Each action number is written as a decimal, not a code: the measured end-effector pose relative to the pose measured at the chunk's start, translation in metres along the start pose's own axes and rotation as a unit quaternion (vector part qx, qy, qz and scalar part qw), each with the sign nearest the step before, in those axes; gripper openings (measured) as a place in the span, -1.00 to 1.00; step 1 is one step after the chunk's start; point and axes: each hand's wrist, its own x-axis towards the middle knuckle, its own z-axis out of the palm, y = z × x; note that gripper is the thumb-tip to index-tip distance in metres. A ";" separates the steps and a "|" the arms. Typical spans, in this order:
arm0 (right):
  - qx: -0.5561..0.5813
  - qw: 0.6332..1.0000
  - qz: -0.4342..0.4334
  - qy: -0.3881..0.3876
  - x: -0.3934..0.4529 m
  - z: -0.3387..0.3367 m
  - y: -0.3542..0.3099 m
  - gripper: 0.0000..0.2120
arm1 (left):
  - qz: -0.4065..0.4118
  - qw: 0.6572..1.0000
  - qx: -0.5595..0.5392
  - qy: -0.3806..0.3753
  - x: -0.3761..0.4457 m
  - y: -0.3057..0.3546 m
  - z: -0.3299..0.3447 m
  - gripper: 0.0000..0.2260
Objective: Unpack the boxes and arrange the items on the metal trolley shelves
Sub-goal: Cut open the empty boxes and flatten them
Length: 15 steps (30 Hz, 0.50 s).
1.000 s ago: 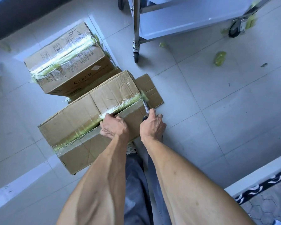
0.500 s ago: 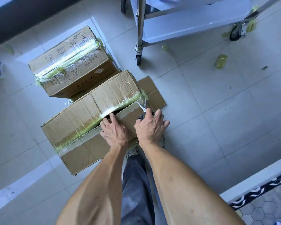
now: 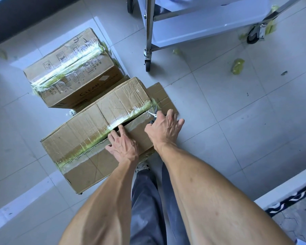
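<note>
A taped cardboard box (image 3: 81,137) lies on the tiled floor in front of me, its top seam slit and gaping near the right end. My left hand (image 3: 123,145) rests flat on the near flap, fingertips at the open seam. My right hand (image 3: 163,129) holds small scissors (image 3: 153,114) at the box's right end, the blades pointing at the tape there. A second box (image 3: 72,71), printed CLEAR and sealed with shiny tape, sits behind it. The metal trolley (image 3: 201,23) stands at the top right, its lower shelf bare where visible.
A flat piece of cardboard (image 3: 163,96) lies under the near box's right end. Crumpled green tape scraps (image 3: 238,66) litter the tiles near the trolley's wheels. A dark wall runs along the top left; a patterned mat (image 3: 297,214) is at bottom right.
My left hand uncurled from the seam and now lies flat on the flap. My right hand with the scissors shifted slightly right along the box end. The seam gap has widened.
</note>
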 end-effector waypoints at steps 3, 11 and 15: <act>0.003 0.999 0.032 -0.037 0.003 0.000 -0.011 -0.74 | -0.010 1.000 0.007 -0.008 -0.005 0.006 0.002 -0.50; 0.000 0.998 0.056 -0.018 -0.002 0.008 -0.017 -0.77 | 0.007 1.000 0.023 -0.017 -0.004 0.009 0.002 -0.52; 0.037 0.997 0.053 -0.033 -0.012 0.010 -0.010 -0.77 | -0.034 0.998 -0.058 0.012 0.000 0.009 -0.005 -0.78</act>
